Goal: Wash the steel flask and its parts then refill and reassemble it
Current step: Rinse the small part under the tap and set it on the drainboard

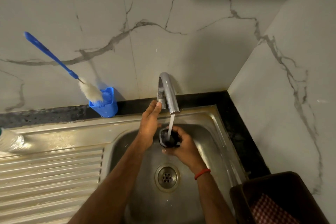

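Mid-basin over the sink, clear of its walls, your right hand grips a dark flask cap. Your left hand, fingers straight, touches the tap lever.

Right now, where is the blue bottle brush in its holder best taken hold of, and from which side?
Take the bottle brush by its blue handle, coming from above on the left. It leans that way out of the blue holder, with the white bristles down, so the handle is free.
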`<action>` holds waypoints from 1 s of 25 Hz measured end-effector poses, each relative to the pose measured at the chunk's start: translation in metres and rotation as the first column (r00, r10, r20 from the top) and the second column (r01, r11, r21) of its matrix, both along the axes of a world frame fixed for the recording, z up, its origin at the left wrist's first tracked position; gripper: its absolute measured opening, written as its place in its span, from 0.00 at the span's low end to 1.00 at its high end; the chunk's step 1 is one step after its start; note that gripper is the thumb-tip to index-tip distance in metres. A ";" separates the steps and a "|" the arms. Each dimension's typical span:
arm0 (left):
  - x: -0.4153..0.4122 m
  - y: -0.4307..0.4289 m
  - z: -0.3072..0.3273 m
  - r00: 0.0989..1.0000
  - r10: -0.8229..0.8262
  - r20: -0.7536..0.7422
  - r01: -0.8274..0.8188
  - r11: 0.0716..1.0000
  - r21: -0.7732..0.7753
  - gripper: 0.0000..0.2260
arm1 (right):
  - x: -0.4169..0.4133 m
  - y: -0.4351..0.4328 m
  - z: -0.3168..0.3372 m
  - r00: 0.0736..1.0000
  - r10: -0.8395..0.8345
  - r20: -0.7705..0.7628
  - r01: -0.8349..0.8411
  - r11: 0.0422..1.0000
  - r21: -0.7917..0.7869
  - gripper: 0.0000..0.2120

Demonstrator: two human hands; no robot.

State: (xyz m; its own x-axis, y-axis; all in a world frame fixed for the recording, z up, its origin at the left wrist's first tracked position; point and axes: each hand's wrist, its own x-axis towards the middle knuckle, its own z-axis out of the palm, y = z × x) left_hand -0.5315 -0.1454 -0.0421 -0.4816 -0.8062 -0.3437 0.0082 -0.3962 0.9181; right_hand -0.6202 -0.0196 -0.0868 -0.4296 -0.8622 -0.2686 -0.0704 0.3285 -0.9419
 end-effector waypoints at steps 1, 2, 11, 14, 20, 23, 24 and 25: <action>0.000 0.001 -0.001 1.000 0.007 0.001 -0.007 1.000 0.001 0.21 | -0.003 0.000 0.004 0.999 0.001 0.035 -0.001 1.000 -0.010 0.33; 0.001 0.003 -0.001 1.000 0.014 0.024 -0.014 1.000 0.002 0.22 | -0.004 -0.001 0.006 0.997 -0.027 0.068 0.028 0.999 -0.020 0.33; 0.006 0.001 0.005 0.994 -0.022 0.103 0.021 1.000 0.012 0.25 | -0.005 0.001 -0.001 0.998 0.004 0.064 -0.006 1.000 0.025 0.33; 0.002 0.006 0.010 0.994 -0.046 0.101 0.045 0.999 0.012 0.17 | 0.003 -0.001 -0.004 0.992 0.022 0.124 -0.021 1.000 -0.007 0.28; -0.012 0.015 0.006 0.947 -0.197 0.254 0.233 0.965 -0.119 0.26 | 0.009 -0.009 0.011 0.981 -0.086 0.174 0.061 0.988 0.143 0.10; -0.010 0.017 0.004 0.901 -0.264 0.344 0.336 0.927 -0.166 0.38 | 0.009 -0.011 0.020 0.986 -0.086 0.142 0.060 0.982 0.181 0.13; -0.006 0.017 0.003 0.902 -0.264 0.341 0.335 0.927 -0.166 0.40 | 0.009 -0.011 0.025 0.988 -0.082 0.135 0.057 0.982 0.179 0.14; -0.001 0.018 0.002 0.907 -0.264 0.328 0.333 0.927 -0.174 0.41 | 0.008 -0.010 0.028 0.987 -0.087 0.138 0.062 0.982 0.176 0.16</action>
State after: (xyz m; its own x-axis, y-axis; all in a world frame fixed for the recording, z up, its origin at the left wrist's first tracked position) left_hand -0.5324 -0.1274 -0.0398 -0.6166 -0.7115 -0.3369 -0.3611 -0.1245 0.9242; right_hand -0.6119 -0.0299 -0.0592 -0.4370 -0.7653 -0.4725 0.0930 0.4841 -0.8701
